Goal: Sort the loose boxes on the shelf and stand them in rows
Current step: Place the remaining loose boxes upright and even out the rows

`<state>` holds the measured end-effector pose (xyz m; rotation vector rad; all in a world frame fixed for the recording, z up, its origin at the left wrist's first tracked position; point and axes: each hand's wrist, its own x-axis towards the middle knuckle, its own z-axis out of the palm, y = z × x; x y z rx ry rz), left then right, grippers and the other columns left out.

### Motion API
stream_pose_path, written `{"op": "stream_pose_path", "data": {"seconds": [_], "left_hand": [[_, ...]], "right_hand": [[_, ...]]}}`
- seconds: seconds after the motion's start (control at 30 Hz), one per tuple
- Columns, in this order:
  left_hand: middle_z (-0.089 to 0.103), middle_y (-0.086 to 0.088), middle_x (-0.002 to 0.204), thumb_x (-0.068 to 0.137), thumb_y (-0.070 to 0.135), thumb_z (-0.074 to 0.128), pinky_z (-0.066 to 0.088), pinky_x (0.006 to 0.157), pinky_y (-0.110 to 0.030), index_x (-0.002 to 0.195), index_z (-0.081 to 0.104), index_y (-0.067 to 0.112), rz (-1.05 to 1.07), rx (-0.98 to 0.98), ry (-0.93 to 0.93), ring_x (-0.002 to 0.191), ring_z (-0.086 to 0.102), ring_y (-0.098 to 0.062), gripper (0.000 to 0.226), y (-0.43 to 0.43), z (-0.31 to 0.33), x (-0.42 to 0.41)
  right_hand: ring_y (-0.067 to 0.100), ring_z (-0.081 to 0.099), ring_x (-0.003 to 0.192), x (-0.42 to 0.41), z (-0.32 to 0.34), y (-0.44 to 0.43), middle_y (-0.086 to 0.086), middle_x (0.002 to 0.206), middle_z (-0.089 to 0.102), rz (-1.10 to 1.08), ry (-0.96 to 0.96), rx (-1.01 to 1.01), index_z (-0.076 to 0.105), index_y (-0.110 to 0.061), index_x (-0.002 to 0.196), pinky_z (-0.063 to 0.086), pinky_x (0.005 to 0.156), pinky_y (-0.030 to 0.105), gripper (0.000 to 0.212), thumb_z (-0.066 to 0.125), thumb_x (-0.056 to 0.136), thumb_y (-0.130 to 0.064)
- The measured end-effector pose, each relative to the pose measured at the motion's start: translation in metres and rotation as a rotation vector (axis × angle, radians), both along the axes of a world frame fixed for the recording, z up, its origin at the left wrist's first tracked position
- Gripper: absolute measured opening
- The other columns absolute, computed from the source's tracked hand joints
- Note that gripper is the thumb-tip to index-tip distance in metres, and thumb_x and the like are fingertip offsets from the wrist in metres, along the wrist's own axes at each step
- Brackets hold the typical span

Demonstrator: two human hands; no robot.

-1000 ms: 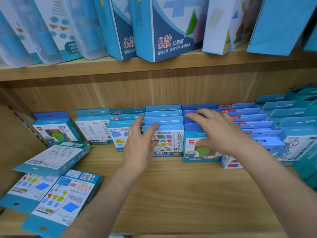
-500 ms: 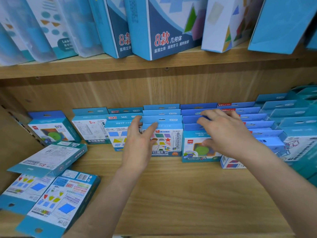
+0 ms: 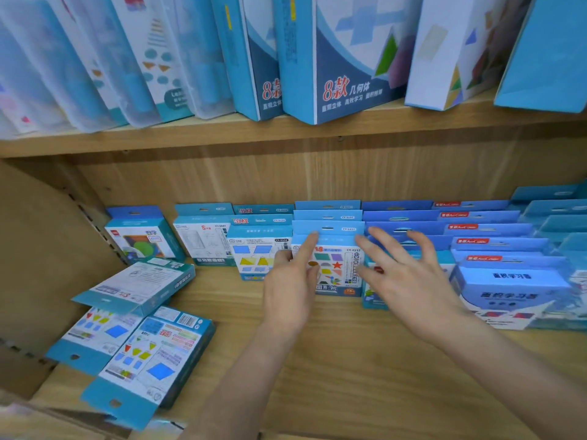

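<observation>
Well left of the star-print box (image 3: 330, 268), three loose boxes (image 3: 139, 360) lie flat or tilted near the front of the shelf (image 3: 349, 376). None of them is stood up yet, so the sorting looks only part done. The left hand (image 3: 292, 290) lays straight fingers on the star-print box's face, gripping nothing, likely to press it square against its own row (image 3: 327, 215). Just right of that box, the right hand (image 3: 409, 281) spreads open fingers over the neighbouring row (image 3: 400, 217), probably to steady it; whether it touches, I cannot tell.
</observation>
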<state>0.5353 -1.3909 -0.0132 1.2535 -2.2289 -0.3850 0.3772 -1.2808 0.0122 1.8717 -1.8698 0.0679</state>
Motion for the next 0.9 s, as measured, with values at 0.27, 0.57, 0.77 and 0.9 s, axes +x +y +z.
{"op": "stream_pose_path", "data": {"seconds": [0.27,0.57,0.77,0.9], "left_hand": [[0.055,-0.006,0.102,0.094,0.017,0.050,0.047,0.072,-0.035,0.146,0.018,0.045,-0.103,0.032,-0.099,0.085,0.059,-0.024,0.067,-0.003,0.011,0.013],[0.071,0.010,0.098,0.086,0.014,0.055,0.051,0.075,-0.024,0.101,0.071,0.025,-0.140,-0.037,0.149,0.085,0.063,-0.005,0.025,0.034,0.012,0.141],[0.065,0.018,0.107,0.068,0.004,0.054,0.040,0.091,-0.009,0.102,0.068,0.031,-0.146,0.041,-0.004,0.104,0.055,0.001,0.045,0.029,-0.009,0.260],[0.038,0.015,0.145,0.067,0.016,0.067,0.025,0.111,-0.023,0.133,0.044,0.042,-0.214,0.031,-0.312,0.135,0.028,-0.003,0.075,0.018,-0.033,0.304]], "right_hand": [[0.026,0.031,0.135,0.001,-0.005,-0.001,0.012,0.136,0.052,0.016,-0.054,-0.035,0.065,-0.017,0.100,0.023,0.096,0.060,0.053,0.083,0.052,-0.003],[0.024,0.052,0.120,0.064,-0.004,-0.012,0.006,0.122,0.061,0.099,-0.777,-0.343,0.063,-0.013,0.106,0.037,0.102,0.039,0.032,0.048,0.085,-0.032],[0.008,0.057,0.108,0.145,-0.030,-0.017,-0.011,0.113,0.062,0.112,-1.099,-0.173,0.061,-0.027,0.107,0.038,0.096,0.018,0.024,0.058,0.084,-0.025],[-0.005,0.047,0.117,0.191,-0.040,-0.023,-0.023,0.124,0.052,0.122,-1.100,0.013,0.056,-0.037,0.114,0.028,0.100,0.005,0.029,0.062,0.087,-0.028]]}}
